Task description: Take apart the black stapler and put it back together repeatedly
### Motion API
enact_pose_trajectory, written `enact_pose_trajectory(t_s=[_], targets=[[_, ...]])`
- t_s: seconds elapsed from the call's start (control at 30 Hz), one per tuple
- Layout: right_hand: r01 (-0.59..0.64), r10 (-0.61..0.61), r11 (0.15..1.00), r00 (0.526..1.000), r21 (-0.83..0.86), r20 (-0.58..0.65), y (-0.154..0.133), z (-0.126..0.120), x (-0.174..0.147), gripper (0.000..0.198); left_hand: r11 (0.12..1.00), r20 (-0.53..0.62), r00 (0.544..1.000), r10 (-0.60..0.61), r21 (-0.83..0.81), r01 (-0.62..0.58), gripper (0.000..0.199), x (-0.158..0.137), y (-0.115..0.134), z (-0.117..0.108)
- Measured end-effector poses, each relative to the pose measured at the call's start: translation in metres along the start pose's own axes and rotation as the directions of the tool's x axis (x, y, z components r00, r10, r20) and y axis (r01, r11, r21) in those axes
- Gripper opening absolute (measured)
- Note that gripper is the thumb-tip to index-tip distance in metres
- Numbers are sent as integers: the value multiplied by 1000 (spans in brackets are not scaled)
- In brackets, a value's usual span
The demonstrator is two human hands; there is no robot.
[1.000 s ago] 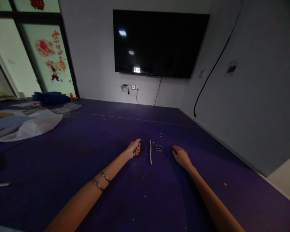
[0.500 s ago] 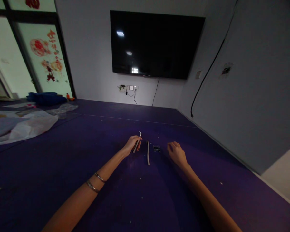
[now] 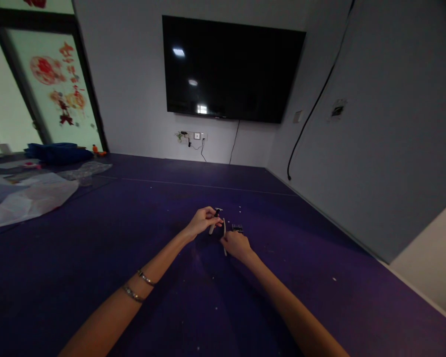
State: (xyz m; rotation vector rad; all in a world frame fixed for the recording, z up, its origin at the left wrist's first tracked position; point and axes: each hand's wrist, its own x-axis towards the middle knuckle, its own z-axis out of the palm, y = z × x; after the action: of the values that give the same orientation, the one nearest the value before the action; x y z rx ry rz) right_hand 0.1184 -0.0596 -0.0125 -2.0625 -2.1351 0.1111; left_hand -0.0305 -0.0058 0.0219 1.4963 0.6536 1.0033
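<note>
My left hand (image 3: 205,220) is closed around a small T-headed tool (image 3: 212,228) with a pale handle and a dark neck; its exact kind is too small to tell. Close by on the right, my right hand (image 3: 236,245) has its fingers closed at a thin, pale, slightly curved stick (image 3: 224,226). The stick's two ends show above and below the fingers. Just beyond my right hand lies a small dark rectangular piece with light marks (image 3: 237,228), partly covered by the hand.
Both hands work over a dark purple surface (image 3: 163,292) dotted with tiny white bits. Clear plastic bags (image 3: 40,198) and a blue cloth bundle (image 3: 59,152) lie at the far left. A black cable (image 3: 312,114) hangs along the right wall. A television (image 3: 234,69) is mounted ahead.
My right hand has come left from beyond the dark piece and closed on the stick. The tool in my left hand has turned, so its T-shaped head shows. The view has shifted slightly.
</note>
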Motion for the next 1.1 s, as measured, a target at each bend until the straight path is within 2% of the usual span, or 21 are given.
enact_pose_trajectory(t_s=[0.13, 0.23, 0.33, 0.4, 0.47, 0.53, 0.63, 0.73, 0.93, 1.1], targets=[[22, -24, 999, 999, 49, 24, 5, -4, 3, 30, 998, 32, 999, 42, 49, -44, 27, -2, 3, 1], [41, -38, 991, 999, 124, -27, 19, -15, 5, 27, 995, 52, 998, 40, 91, -45, 27, -4, 8, 4], [52, -28, 956, 996, 287, -88, 40, -32, 7, 29, 992, 55, 998, 24, 121, -30, 23, -6, 12, 7], [14, 25, 888, 996, 460, -80, 56, -46, 7, 31, 991, 47, 999, 14, 133, -20, 21, -7, 13, 8], [11, 58, 784, 994, 620, -91, 72, -61, 6, 31, 989, 46, 999, 7, 144, -14, 20, -7, 12, 8], [99, 14, 709, 988, 698, -155, 86, -77, 3, 29, 988, 51, 999, 12, 150, -20, 19, -6, 11, 7], [241, -85, 709, 962, 662, -259, 103, -98, -5, 30, 986, 52, 998, 26, 164, -34, 18, -6, 9, 7], [303, -153, 739, 946, 602, -287, 110, -114, -14, 32, 985, 46, 999, 17, 169, -25, 19, -6, 9, 7], [416, -348, 746, 909, 520, -229, 97, -128, -26, 31, 988, 39, 999, 22, 151, -28, 22, -8, 10, 10], [493, -430, 709, 869, 504, -245, 83, -132, -30, 26, 986, 28, 1000, 6, 167, -11, 24, -8, 12, 13]])
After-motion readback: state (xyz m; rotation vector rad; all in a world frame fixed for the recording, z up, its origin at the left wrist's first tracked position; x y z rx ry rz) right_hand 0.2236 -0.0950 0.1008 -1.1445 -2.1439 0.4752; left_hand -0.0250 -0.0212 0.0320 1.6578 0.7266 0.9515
